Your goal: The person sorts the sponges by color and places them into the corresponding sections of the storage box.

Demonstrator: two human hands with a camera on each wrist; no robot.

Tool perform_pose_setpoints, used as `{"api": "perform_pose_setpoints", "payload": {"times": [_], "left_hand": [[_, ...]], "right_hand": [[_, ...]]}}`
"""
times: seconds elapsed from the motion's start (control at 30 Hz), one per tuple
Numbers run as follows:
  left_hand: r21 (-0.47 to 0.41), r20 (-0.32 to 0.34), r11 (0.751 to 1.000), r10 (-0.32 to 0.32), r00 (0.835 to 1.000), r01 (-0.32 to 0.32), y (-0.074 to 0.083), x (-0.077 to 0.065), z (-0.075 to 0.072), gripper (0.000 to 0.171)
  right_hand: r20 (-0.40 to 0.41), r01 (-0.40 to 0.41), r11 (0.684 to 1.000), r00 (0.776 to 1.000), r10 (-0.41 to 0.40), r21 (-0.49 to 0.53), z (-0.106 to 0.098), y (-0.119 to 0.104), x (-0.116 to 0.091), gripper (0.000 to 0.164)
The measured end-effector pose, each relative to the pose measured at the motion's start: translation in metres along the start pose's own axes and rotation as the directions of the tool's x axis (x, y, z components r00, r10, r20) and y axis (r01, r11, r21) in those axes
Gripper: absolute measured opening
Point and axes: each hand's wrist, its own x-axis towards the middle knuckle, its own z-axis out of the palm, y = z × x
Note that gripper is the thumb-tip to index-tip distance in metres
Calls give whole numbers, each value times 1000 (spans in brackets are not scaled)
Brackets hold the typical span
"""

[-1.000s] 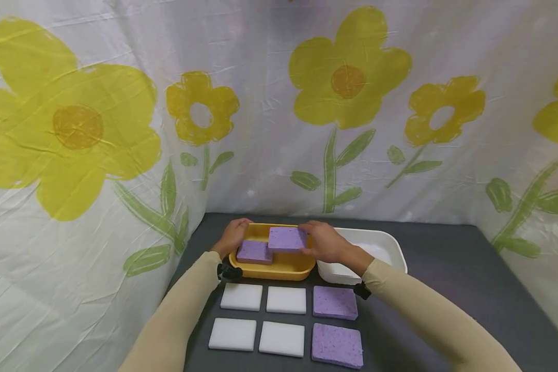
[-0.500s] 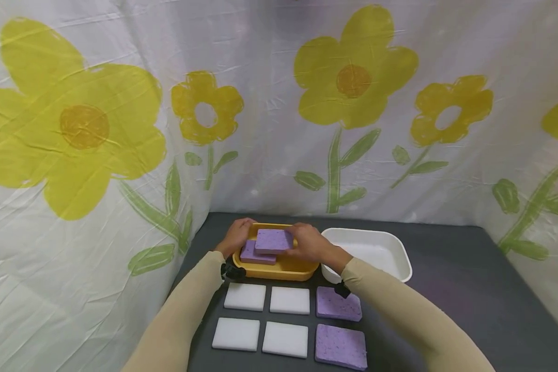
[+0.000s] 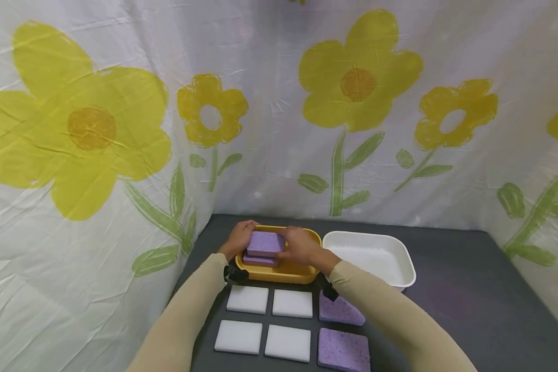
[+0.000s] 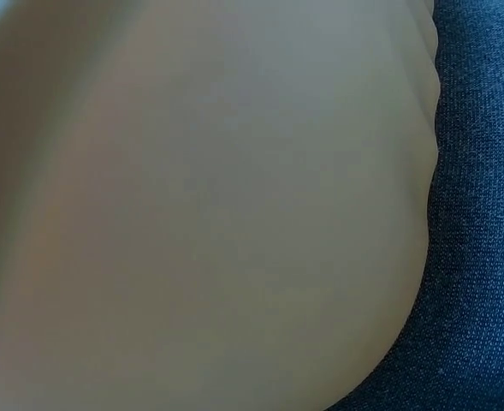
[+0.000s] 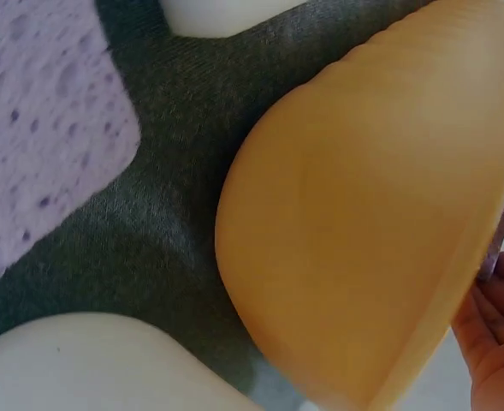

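Note:
A purple sponge (image 3: 264, 244) is in my right hand (image 3: 299, 245), pinched at its right side with the thumb on the near side. It sits over another purple sponge (image 3: 260, 261) in the left part of the yellow tray (image 3: 279, 278), nearly lined up with it. My left hand (image 3: 239, 238) grips the tray's left rim at the back corner, its fingertips partly hidden. In the right wrist view, the right hand (image 5: 495, 342) shows past the tray wall (image 5: 346, 205), with a sliver of sponge (image 5: 498, 244) at its fingertips.
A white tray (image 3: 402, 283) stands to the right of the yellow one. In front lie several white sponges (image 3: 288, 343) in two rows, and two purple sponges (image 3: 344, 349), one partly under the right forearm. A blurred tan surface (image 4: 217, 205) fills most of the left wrist view.
My right hand has carried the purple sponge leftward and down inside the yellow tray, over the other sponge. The left hand has stayed on the rim. The head view has shifted slightly.

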Motion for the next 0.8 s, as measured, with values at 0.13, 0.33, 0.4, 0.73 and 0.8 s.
{"api": "perform_pose_setpoints", "payload": {"times": [0.13,0.33,0.4,0.73,0.8], "left_hand": [[-2,-4,1000,-7,1000,7,-2,1,0,44],[-7,-15,1000,2,1000,-2,0,0,0,43],[0,-22,1000,9,1000,-9,1,-1,0,43],[9,-27,1000,-6,1000,6,1,-2,1,43],[5,-28,1000,-9,1000,10,2,-2,0,43]], "right_hand": [[11,-20,999,1000,20,30,5,0,1,49],[-2,-23,997,1000,23,73,29,19,9,49],[-6,-14,997,1000,14,74,35,23,11,48],[20,-22,996,1000,20,83,23,0,3,48],[26,-34,996,999,32,84,22,-1,3,51]]}}
